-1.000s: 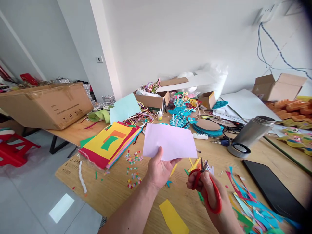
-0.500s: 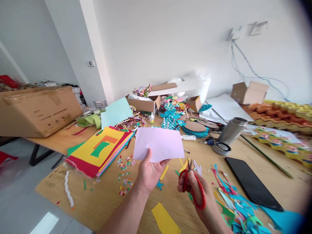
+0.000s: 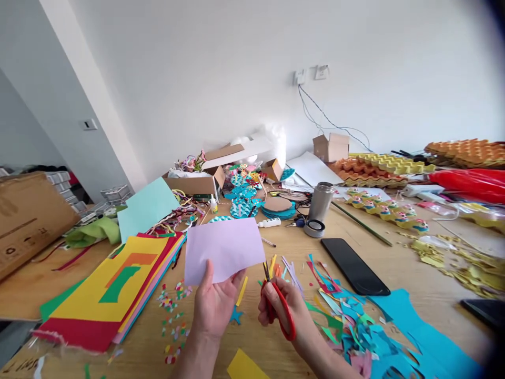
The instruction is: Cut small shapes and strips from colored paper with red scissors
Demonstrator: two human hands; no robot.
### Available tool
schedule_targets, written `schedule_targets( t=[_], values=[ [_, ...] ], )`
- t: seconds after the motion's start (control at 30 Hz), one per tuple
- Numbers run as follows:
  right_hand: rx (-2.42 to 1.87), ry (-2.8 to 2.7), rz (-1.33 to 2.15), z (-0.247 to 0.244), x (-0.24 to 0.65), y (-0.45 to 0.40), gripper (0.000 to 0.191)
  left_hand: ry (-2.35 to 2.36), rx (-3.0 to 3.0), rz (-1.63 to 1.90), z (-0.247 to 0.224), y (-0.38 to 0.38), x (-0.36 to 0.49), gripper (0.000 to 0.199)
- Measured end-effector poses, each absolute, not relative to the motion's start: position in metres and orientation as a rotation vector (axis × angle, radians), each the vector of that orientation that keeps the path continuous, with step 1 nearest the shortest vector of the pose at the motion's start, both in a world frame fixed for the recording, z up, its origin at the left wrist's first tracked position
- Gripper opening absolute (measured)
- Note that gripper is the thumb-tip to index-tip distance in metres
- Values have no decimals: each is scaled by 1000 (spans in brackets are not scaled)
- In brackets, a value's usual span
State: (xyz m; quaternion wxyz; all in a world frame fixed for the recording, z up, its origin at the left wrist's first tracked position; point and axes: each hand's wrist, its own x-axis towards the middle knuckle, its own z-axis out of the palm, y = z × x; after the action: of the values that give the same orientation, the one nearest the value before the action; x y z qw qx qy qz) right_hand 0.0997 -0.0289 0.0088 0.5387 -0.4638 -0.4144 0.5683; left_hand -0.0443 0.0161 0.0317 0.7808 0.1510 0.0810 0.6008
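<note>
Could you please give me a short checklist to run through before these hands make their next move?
1. Lilac sheet gripped: ok; the left hand holds it by the lower edge, thumb on its face.
2. Scissors in hand: ok; the right hand holds them by the red handles, blades pointing away from the person.
3. Blades apart from the sheet: cannot tell; the tips appear close to its lower right corner.
4. Table between the hands free of scraps: not ok; a blue scrap lies there.
5. Flask capped: not ok; its cap seems to lie beside it.
6. Black device apart from the scissors: ok.
</note>
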Motion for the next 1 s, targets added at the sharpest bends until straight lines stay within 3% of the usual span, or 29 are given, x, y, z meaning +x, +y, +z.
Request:
schedule_targets(
  t=[1.0],
  values=[
    [-1108,-844,1311,1,97,-21,52,148,385,1312,27,9,-28,39]
  ],
)
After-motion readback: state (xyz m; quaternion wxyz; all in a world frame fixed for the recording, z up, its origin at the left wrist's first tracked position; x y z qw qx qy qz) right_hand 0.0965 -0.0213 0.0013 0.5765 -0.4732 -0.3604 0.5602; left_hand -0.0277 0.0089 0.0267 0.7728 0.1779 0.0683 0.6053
